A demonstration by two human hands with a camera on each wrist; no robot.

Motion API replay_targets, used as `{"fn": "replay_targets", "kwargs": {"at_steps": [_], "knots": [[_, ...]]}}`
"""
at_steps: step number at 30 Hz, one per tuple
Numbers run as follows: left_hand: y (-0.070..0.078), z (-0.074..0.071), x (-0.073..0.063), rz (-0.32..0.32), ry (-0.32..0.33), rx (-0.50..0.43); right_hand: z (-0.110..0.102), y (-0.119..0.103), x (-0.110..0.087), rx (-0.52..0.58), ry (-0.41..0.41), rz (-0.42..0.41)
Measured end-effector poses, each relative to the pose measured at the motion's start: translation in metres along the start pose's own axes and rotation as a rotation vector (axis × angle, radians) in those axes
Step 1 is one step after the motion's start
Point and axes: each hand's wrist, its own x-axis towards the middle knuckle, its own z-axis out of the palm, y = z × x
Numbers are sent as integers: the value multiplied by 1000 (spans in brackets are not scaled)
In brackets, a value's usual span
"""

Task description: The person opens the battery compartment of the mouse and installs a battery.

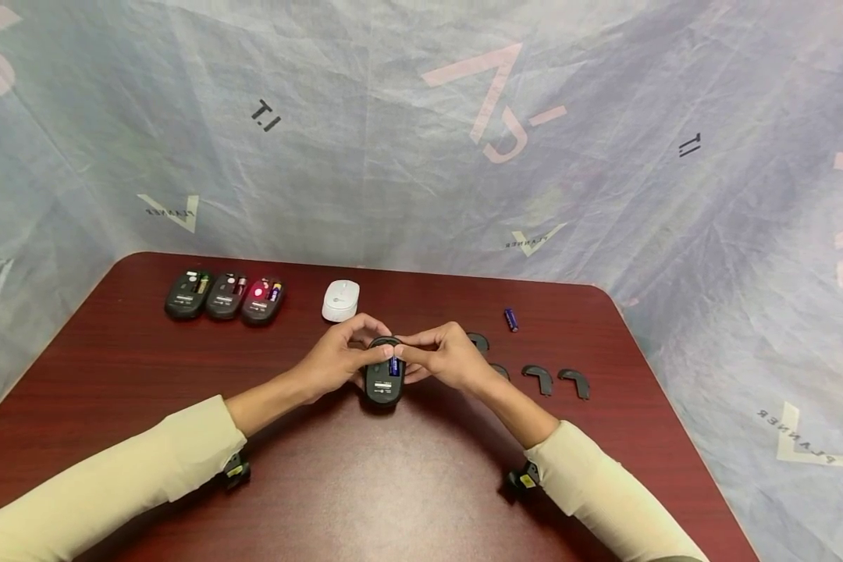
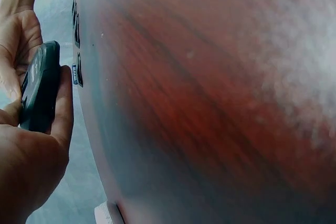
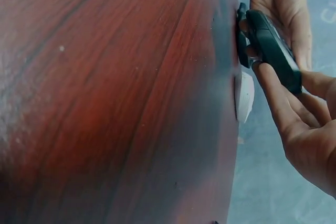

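Note:
A black computer mouse (image 1: pixel 382 390) is held underside up above the table, its battery slot uncovered. Inside that slot lies a blue battery (image 1: pixel 394 366). My left hand (image 1: pixel 332 357) grips the mouse's left side, thumb across the underside. From the other side my right hand (image 1: pixel 453 361) holds it, with the thumb pressing at the battery's upper end and fingers curled beneath. In the left wrist view, the mouse (image 2: pixel 43 90) appears edge-on between both hands. The right wrist view shows fingers under the mouse (image 3: pixel 275 51); the battery is hidden there.
Three black mice (image 1: pixel 223 297) lie underside up at the back left, batteries showing, one glowing red. A white mouse (image 1: pixel 340 300) sits behind my hands. To the right are a loose blue battery (image 1: pixel 510 319) and several black battery covers (image 1: pixel 538 378), some partly behind my right hand.

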Motion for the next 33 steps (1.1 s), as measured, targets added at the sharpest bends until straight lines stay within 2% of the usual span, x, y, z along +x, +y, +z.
{"fn": "replay_targets", "kwargs": {"at_steps": [6,12,21,28,33], "knots": [[0,1,0,8,24,18,4,0,1,-100,40,-53],[-3,1,3,-9,57,25,10,4,5,-187,125,-52],[-1,-5,3,-126,71,-42,10,12,15,48,123,19],[-4,-13,-2,-154,92,-44,16,13,18,98,141,121],[-10,-21,-12,-165,142,-10,25,11,19,93,87,176]]}}
